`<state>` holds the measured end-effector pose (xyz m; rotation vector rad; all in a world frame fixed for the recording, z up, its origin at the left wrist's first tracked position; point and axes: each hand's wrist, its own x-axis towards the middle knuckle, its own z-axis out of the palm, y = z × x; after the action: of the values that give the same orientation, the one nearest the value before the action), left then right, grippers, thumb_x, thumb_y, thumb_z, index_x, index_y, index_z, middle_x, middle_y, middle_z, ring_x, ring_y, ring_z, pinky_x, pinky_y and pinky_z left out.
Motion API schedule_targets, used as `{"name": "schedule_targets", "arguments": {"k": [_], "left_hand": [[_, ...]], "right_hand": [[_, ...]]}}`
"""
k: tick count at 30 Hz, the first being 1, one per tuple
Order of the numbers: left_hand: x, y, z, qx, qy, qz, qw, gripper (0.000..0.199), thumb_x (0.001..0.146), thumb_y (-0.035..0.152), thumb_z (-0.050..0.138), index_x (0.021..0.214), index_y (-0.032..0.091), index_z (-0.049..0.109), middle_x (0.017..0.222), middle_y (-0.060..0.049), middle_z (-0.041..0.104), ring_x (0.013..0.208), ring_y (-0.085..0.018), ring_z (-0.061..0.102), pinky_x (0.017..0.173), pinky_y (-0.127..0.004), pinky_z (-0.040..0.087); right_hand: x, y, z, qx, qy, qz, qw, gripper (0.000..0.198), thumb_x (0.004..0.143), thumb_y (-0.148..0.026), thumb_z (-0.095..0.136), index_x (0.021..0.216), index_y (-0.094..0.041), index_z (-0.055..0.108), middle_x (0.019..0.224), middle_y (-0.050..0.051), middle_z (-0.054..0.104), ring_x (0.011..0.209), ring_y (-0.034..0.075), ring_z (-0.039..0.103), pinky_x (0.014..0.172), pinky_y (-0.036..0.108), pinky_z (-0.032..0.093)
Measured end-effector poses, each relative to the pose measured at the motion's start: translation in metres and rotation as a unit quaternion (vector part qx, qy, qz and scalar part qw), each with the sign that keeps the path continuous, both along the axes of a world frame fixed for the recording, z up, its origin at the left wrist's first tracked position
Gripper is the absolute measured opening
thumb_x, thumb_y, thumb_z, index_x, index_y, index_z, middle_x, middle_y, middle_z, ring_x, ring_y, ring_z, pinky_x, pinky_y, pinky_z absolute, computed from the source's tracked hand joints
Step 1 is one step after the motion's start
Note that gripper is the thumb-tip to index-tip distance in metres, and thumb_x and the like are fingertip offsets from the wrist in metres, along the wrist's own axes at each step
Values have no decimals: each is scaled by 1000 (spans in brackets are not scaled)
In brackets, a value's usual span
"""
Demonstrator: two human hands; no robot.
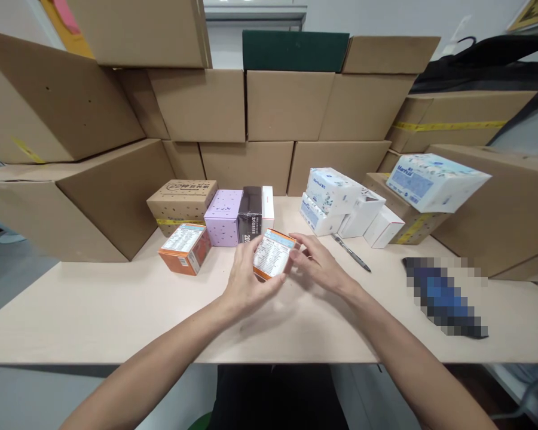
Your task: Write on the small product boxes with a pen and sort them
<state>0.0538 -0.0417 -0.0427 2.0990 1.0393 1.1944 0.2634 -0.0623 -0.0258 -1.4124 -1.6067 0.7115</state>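
Observation:
A small orange box with a white printed label (272,255) is held up in front of me, above the table. Around its left side and lower edge wrap the fingers and thumb of my left hand (246,275). My right hand (316,261) is closed at the box's right side, fingertips against it. Another orange box (185,248) of similar look rests on the table to the left. Just behind my left hand stand a purple box (223,218), a black box (250,210) and a thin white box (268,208).
Cardboard boxes (269,164) are stacked along the table's back and both sides. Tissue packs (332,194) and white boxes (362,212) stand right of centre. A pen (351,252) lies before them. A blurred dark item (446,298) lies at the right of the table (116,316).

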Motion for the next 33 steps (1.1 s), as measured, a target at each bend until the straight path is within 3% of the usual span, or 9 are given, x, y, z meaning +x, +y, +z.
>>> {"name": "schedule_targets", "arguments": {"k": [2,5,10,14,19,26,29,33], "left_hand": [[1,0,-3,0,-16,-37,999,77,72,34,76,140,22,42,121,-10,52,111,-26,51,96,-41,45],[1,7,-12,-97,-101,-74,987,62,80,34,67,137,21,45,114,-8,54,102,-22,54,91,-38,47],[3,23,-21,-286,-202,-92,932,48,83,35,59,127,19,54,122,-10,59,121,-27,51,102,-40,41],[5,26,-18,-358,-232,-132,895,54,81,36,62,131,18,52,134,-12,56,127,-29,50,101,-42,41],[4,23,-17,-378,-263,-167,872,59,79,37,70,133,20,51,129,-11,59,117,-27,59,95,-40,45],[4,21,-12,-336,-294,-97,889,56,72,35,78,122,20,59,125,-10,62,112,-24,61,91,-35,49],[3,19,-7,-313,-304,-74,897,53,72,33,77,121,20,60,126,-12,63,112,-24,62,87,-35,51],[1,18,-8,-279,-265,-95,918,48,77,32,72,122,19,61,118,-10,67,99,-20,65,87,-36,52]], "right_hand": [[-1,2,-3,-30,33,25,999,56,87,-58,60,129,-21,61,119,11,64,98,24,62,86,39,53],[2,6,-5,-84,133,59,986,53,86,-53,63,128,-21,59,114,10,67,95,23,63,78,36,52],[10,9,-1,-131,226,94,961,49,82,-49,70,120,-19,64,113,10,70,97,22,65,83,35,50],[9,8,0,-133,253,112,952,48,79,-49,73,116,-19,66,113,10,70,100,23,66,87,36,51],[11,9,-4,-140,274,121,944,48,81,-46,73,119,-19,65,118,10,69,105,23,65,89,36,51],[18,14,-10,-118,267,66,954,47,82,-42,70,125,-24,63,119,8,68,101,21,67,83,33,54],[18,18,-15,-108,229,11,967,49,81,-38,69,127,-23,62,108,8,72,95,21,68,82,34,55],[12,23,-26,-62,77,-3,995,41,86,-37,56,120,-19,67,100,8,75,95,22,69,81,35,55]]}}
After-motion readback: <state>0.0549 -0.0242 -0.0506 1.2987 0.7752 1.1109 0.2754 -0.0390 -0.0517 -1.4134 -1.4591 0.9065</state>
